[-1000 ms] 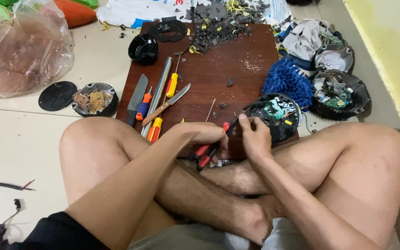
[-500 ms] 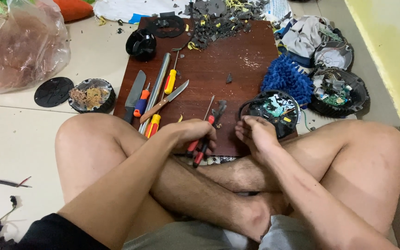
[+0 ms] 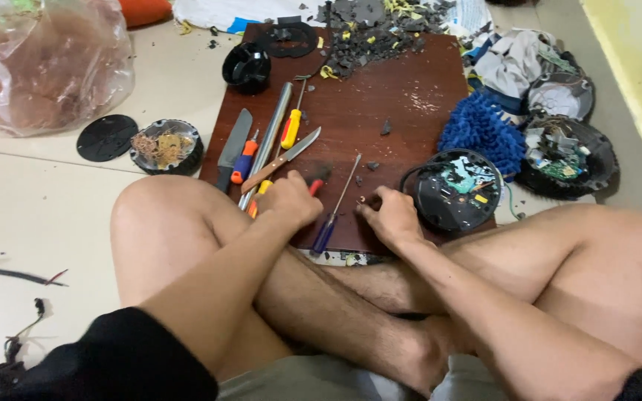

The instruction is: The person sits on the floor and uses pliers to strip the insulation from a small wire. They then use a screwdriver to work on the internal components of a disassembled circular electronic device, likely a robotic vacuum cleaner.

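I sit cross-legged on the floor with the brown board (image 3: pixel 380 89) serving as my worktop, its near edge against my shins. My left hand (image 3: pixel 289 199) rests curled at that edge over red-handled pliers (image 3: pixel 318 178) — the fingers look closed on the handles, though blur hides the exact grip. My right hand (image 3: pixel 391 215) is pinched narrow on a tiny brass-coloured bit (image 3: pixel 362 200), fingertips touching the board. Between the hands lies a thin screwdriver with a blue handle (image 3: pixel 331 219). To do this well, I judge the small piece should stay pressed flat on the wood while the pliers come in low, so it cannot skip away into the debris. Just beside my right hand sits the open round black housing (image 3: pixel 456 191) — circuit board and loose wires inside. Left of the board, a shallow black dish (image 3: pixel 166 147) holds a tangle of copper-coloured wire, with a flat black lid (image 3: pixel 106 137) beside it. Further right, another round shell (image 3: pixel 565 152) is filled with broken board fragments. At the far left, a clear plastic bag (image 3: pixel 46 67) bulges with brownish contents I cannot identify.
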